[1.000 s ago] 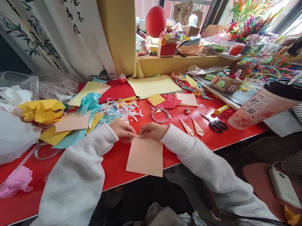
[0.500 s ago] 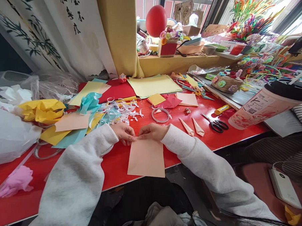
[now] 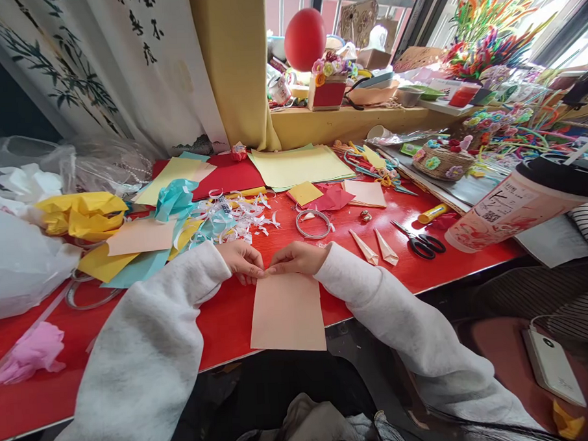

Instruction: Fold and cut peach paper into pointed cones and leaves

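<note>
A peach sheet of paper hangs partly past the front edge of the red table. My left hand pinches its top left corner between thumb and fingers. Right beside it, my right hand is closed on the top edge of the same sheet, thumb tips almost meeting. A roll of clear tape lies just beyond my hands. To the right are two folded peach paper cones and black-handled scissors.
White paper scraps and coloured sheets lie to the left, beside a white plastic bag. A pink tumbler and a yellow glue stick stand or lie at the right. Crumpled pink paper is at the far left.
The peach sheet's lower edge has shifted slightly down and to the right. Both hands keep almost the same place and grip.
</note>
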`<state>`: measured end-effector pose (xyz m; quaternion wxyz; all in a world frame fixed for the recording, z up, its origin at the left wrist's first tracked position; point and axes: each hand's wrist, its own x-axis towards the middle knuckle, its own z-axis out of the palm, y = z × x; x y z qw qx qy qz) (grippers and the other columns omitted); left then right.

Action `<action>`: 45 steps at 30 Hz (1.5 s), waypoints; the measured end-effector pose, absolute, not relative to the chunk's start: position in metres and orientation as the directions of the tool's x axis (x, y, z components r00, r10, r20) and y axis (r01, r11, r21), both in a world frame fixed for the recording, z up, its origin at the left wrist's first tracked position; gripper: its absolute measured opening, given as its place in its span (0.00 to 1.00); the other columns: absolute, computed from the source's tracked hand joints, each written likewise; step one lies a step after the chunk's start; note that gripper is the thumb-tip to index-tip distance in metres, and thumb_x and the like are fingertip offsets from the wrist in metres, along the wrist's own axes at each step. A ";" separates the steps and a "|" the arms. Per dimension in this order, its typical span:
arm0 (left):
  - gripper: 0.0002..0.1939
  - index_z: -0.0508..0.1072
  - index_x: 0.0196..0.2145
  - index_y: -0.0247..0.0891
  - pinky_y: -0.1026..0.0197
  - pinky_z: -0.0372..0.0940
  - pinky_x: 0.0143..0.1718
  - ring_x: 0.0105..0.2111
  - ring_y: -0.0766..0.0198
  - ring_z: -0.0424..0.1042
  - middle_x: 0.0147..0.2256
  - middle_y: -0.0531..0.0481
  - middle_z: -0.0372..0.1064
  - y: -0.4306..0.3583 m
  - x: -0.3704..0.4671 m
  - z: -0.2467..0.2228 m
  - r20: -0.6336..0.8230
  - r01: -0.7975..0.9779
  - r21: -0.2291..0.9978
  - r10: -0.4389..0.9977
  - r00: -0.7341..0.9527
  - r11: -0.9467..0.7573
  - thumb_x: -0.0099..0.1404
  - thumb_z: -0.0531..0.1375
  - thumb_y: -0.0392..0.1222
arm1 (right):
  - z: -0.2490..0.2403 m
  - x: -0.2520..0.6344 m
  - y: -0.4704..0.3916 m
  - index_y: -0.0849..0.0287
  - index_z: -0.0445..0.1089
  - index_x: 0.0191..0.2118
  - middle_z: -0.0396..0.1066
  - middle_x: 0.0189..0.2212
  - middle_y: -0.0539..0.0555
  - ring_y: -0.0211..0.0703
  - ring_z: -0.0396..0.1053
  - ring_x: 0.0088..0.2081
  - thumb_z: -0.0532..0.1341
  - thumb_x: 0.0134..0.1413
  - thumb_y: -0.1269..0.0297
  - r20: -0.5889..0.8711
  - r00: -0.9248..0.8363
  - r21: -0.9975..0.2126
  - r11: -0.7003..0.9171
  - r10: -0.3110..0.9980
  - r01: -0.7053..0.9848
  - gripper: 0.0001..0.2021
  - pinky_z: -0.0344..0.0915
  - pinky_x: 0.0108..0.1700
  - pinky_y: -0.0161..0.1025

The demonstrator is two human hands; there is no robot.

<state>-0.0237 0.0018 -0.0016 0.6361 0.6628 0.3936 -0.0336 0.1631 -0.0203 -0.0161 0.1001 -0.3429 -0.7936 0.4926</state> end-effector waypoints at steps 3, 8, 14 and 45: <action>0.15 0.67 0.22 0.32 0.70 0.61 0.20 0.17 0.73 0.64 0.17 0.55 0.66 0.000 -0.023 0.000 -0.540 0.565 0.818 0.484 0.689 0.108 0.42 0.63 0.47 | -0.015 0.163 -0.021 0.66 0.68 0.33 0.65 0.25 0.51 0.32 0.59 0.27 0.54 0.42 0.49 -0.189 -0.744 -0.839 0.288 0.641 0.462 0.22 0.57 0.27 0.29; 0.15 0.67 0.21 0.32 0.70 0.61 0.20 0.18 0.73 0.65 0.17 0.55 0.64 -0.002 -0.022 0.001 -0.542 0.577 0.811 0.499 0.676 0.099 0.41 0.63 0.46 | -0.015 0.162 -0.021 0.66 0.68 0.31 0.63 0.23 0.50 0.31 0.58 0.25 0.55 0.42 0.49 -0.169 -0.754 -0.843 0.303 0.634 0.444 0.21 0.56 0.26 0.29; 0.14 0.69 0.22 0.33 0.69 0.62 0.22 0.20 0.71 0.66 0.18 0.54 0.65 -0.002 -0.021 0.001 -0.552 0.600 0.797 0.492 0.673 0.074 0.42 0.63 0.47 | -0.016 0.162 -0.022 0.67 0.67 0.31 0.63 0.22 0.50 0.30 0.57 0.25 0.54 0.43 0.50 -0.142 -0.770 -0.862 0.305 0.622 0.405 0.21 0.56 0.26 0.29; 0.18 0.69 0.25 0.31 0.70 0.59 0.17 0.21 0.69 0.62 0.19 0.53 0.61 -0.001 -0.017 0.002 -0.499 0.630 0.771 0.524 0.690 -0.095 0.45 0.59 0.52 | -0.020 0.158 -0.022 0.65 0.66 0.31 0.64 0.24 0.50 0.31 0.59 0.25 0.54 0.44 0.54 -0.113 -0.673 -0.882 0.238 0.731 0.407 0.16 0.55 0.26 0.30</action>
